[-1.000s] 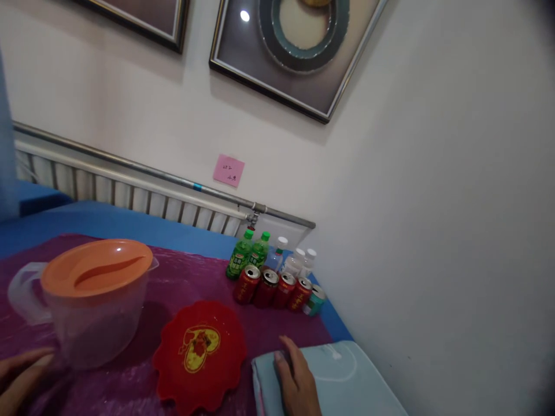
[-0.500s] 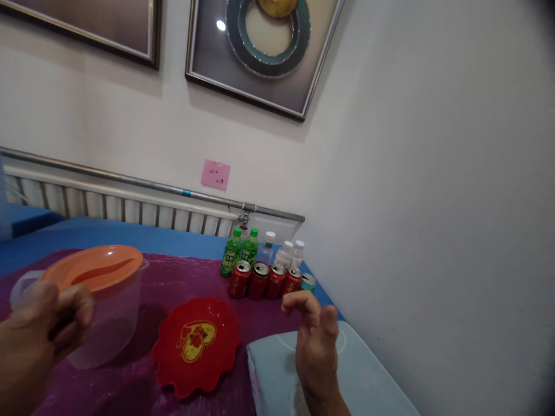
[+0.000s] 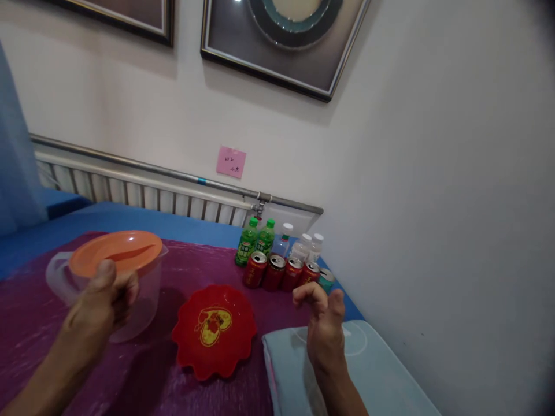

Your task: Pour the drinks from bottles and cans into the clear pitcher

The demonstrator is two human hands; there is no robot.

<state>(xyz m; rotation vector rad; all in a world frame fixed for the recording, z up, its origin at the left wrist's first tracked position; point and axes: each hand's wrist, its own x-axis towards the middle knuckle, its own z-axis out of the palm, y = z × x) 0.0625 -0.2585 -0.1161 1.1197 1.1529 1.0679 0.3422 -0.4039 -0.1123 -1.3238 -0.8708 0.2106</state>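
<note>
My left hand (image 3: pixel 106 300) is raised in front of a clear plastic pitcher (image 3: pixel 145 306) with an orange lid (image 3: pixel 108 248). Its fingers are curled in with the thumb up, and nothing shows in them. Over a folded light-blue cloth (image 3: pixel 295 370) my right hand (image 3: pixel 323 323) hovers with bent fingers, thumb apart, holding nothing. Between the hands, a red scalloped plate (image 3: pixel 236 341) with a yellow heart-shaped print lies on the purple sheet (image 3: pixel 191 266).
Several drink cans stand in a row, among them a red can (image 3: pixel 255 270) and a teal can (image 3: pixel 326 279). Behind them are green bottles (image 3: pixel 247 242) and white-capped bottles (image 3: pixel 300 248). A radiator (image 3: pixel 173 216) and pipe run along the wall; blue fabric (image 3: pixel 17 150) hangs at left.
The view has tilted down and turned left, so the objects sit further right and higher. My left hand has moved rightward, across the pitcher's front. The right hand keeps its bent-finger pose.
</note>
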